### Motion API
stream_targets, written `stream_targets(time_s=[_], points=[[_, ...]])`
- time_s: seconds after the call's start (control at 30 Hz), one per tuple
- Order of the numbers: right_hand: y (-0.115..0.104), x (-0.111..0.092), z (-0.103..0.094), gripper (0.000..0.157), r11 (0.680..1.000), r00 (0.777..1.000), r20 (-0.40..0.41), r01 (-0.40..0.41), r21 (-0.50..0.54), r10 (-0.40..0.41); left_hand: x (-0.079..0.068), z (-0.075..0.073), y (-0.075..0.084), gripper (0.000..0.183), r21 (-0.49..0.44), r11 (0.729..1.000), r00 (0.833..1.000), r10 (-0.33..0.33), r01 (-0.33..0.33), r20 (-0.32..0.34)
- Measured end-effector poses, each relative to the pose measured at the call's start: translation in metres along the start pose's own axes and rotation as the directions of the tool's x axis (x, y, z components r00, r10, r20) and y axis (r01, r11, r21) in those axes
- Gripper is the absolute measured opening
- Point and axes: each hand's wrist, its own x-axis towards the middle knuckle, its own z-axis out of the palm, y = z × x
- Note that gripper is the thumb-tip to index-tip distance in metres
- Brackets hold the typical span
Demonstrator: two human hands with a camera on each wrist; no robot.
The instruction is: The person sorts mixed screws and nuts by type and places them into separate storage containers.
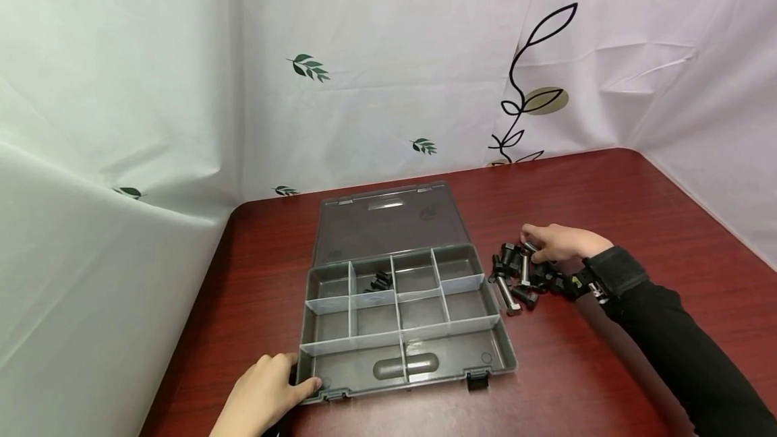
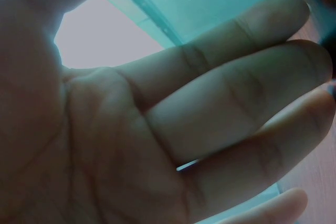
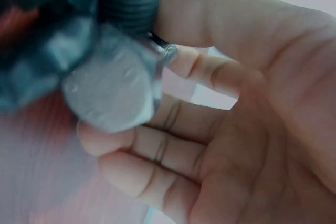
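A grey plastic organizer box (image 1: 349, 364) with clear dividers lies open on the table. My left hand (image 1: 264, 386) rests at its front left corner, thumb over the front rim and fingers along the outer left side. The left wrist view shows those fingers (image 2: 236, 98) extended. To the right of the box lies a pile of black and silver hex bolts (image 1: 506, 294). Over the far side of this pile, my right hand (image 1: 561, 243) pinches a bolt (image 1: 531, 247) between thumb and fingers. A hex bolt head (image 3: 110, 85) looms large before the right wrist camera.
Several small black bolts (image 1: 381, 282) lie in a back-row compartment of the box. The lid (image 1: 391, 224) is folded back flat behind it. A dark latch (image 1: 477, 380) juts from the front edge. White patterned cloth (image 1: 376, 106) hangs behind the red-brown table (image 1: 577, 383).
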Motion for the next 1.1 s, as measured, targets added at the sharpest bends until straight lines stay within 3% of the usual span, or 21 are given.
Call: stream_targets(time_s=[0.2,0.47,1.1], points=[[0.002,-0.002,-0.001,0.031,0.999,0.999,0.001,0.035,0.011,-0.035,0.000,0.001,0.000,0.031,0.000,1.000,1.000,0.002,-0.002,-0.002],[0.000,-0.004,-0.003,0.033,1.000,1.000,0.009,0.007,-0.010,-0.007,0.000,0.001,-0.001,0.030,-0.004,1.000,1.000,0.004,-0.004,-0.003],[-0.022,-0.007,-0.014,0.032,0.999,0.997,-0.066,0.044,-0.029,-0.046,0.000,0.001,-0.002,0.031,0.003,1.000,1.000,0.014,-0.014,-0.014]])
